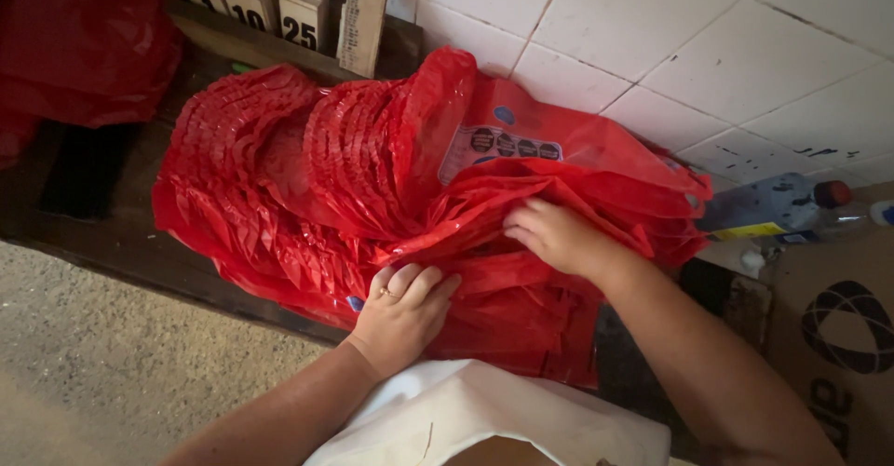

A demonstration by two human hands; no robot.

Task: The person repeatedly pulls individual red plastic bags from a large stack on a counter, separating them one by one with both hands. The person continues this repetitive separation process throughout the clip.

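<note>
Red plastic everywhere, basically. We've got a big stack of red plastic bags [307, 168] lying on a dark wooden bench [121, 243], and it's thick enough that it fans out in ripples on the far-left side where all the handle loops bunch up. The top bag has a row of small round dark printed marks on a pale patch. We can't tell if anything is inside these bags; they look flat.

Our left hand [402, 312] rests palm down on the near edge of the stack, fingers together and slightly curled, pressing rather than gripping. There's a ring on one finger. Our right hand [551, 235] is further in, fingers bent and pinching at a fold of the top bag, so it's closed lightly on plastic.

Another heap of red plastic [79, 42] sits at the far left of the bench, apart from our stack. Behind it stand small wooden number tiles [251, 5] and a wooden ruler [365, 14] leaning on the white tiled wall [726, 47].

To the right there's a plastic bottle with a red cap [782, 205] lying on its side, and a cardboard box [838, 336] just below it. The stack hangs slightly over the bench's front edge; below that is bare concrete floor [102, 364], which is the only open room around. A white cloth [484, 415] sits right under our wrists.
</note>
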